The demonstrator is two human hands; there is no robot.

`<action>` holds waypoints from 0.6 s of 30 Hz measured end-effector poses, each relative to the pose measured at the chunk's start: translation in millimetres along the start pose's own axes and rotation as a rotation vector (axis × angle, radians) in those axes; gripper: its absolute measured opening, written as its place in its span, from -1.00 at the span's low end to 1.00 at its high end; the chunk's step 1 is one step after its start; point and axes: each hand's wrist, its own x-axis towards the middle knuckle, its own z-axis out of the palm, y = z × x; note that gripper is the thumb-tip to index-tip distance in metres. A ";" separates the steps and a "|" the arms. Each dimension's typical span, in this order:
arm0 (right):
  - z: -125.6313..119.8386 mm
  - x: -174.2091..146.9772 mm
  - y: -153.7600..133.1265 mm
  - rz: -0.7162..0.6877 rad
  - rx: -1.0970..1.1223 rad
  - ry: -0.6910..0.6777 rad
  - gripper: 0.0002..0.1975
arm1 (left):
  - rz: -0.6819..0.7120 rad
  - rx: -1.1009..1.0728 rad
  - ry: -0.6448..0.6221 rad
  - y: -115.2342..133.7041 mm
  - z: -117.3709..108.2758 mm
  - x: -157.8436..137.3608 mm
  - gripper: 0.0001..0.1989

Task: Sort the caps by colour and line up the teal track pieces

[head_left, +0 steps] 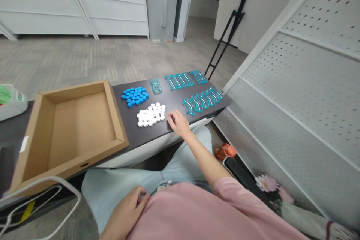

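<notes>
My right hand [179,123] rests at the front edge of the dark table, just right of a cluster of white hexagonal pieces [151,114]. Its fingers are bent, with a gap between thumb and forefinger and nothing visible in it. My left hand [131,208] lies on my lap, loosely curled, fingers apart and holding nothing. Behind the white pieces is a group of blue hexagonal pieces [135,96]. Clear teal curved track pieces [203,100] lie in a row to the right. Farther back are straight track pieces [180,81], shorter ones [199,77] and small teal pieces [155,86].
An open cardboard box [119,120] stands on the left of the table [146,138]. Beyond it is a white container [17,105]. A white cable [69,183] loops at lower left. An orange-lidded bottle [225,151] and a perforated white panel [295,93] are at right.
</notes>
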 end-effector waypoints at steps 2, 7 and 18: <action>-0.4 -0.6 0.5 -0.006 -0.007 -0.009 -0.65 | -0.011 -0.026 0.020 1.0 -1.5 -2.1 -0.52; 2.1 -0.1 4.3 -0.058 0.029 0.003 -0.70 | 0.001 -0.047 0.013 5.0 -4.7 -2.8 -0.52; 4.1 -1.1 8.6 -0.154 0.069 0.064 -0.71 | -0.008 -0.126 0.081 10.2 -8.6 -9.8 -0.62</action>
